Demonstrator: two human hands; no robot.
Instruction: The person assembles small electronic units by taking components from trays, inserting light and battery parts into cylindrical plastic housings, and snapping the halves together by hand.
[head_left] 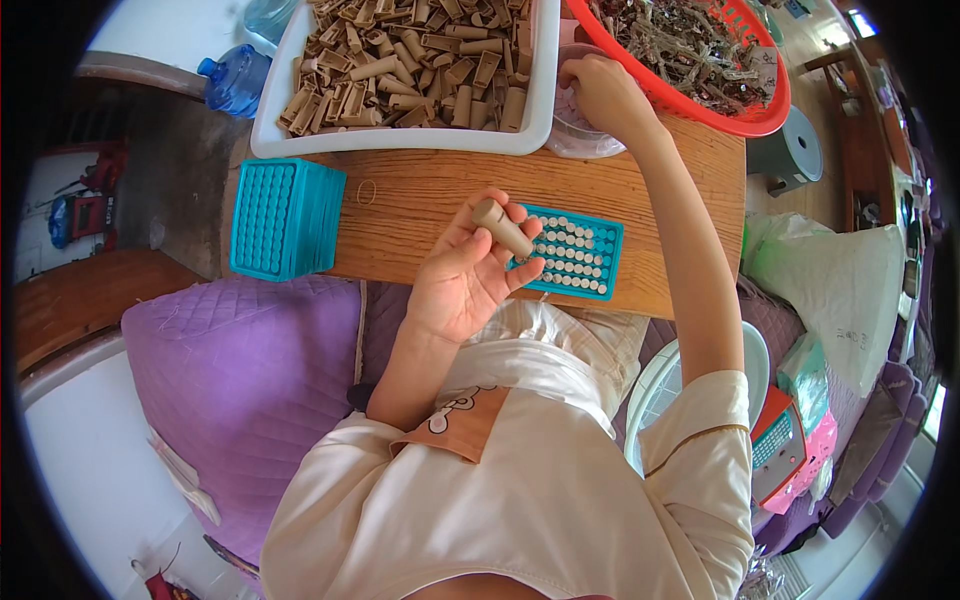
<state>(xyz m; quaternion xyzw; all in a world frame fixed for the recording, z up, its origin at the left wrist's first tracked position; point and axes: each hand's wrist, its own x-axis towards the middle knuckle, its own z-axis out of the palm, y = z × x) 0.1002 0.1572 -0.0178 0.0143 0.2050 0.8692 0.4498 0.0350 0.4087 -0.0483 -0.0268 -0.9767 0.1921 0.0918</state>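
Observation:
My left hand (pixel 455 290) is closed round a tan tube-shaped plastic piece (pixel 503 230), held tilted above the table's front edge. Small metal bits show at the piece's lower end, too small to name. Just behind that hand lies a teal tray (pixel 617 240) with rows of small round whitish pieces in it, partly hidden by my fingers. My right hand (pixel 607 95) reaches forward into a clear plastic tub (pixel 585 147), its fingers curled over pale contents. What those fingertips grip, if anything, is hidden.
A white bin (pixel 400 143) heaped with tan plastic pieces stands at the back. Beside it, a red basket (pixel 690 113) holds shiny metallic parts. Stacked teal trays (pixel 285 220) and a rubber band (pixel 367 193) sit on the left of the wooden table (pixel 410 235).

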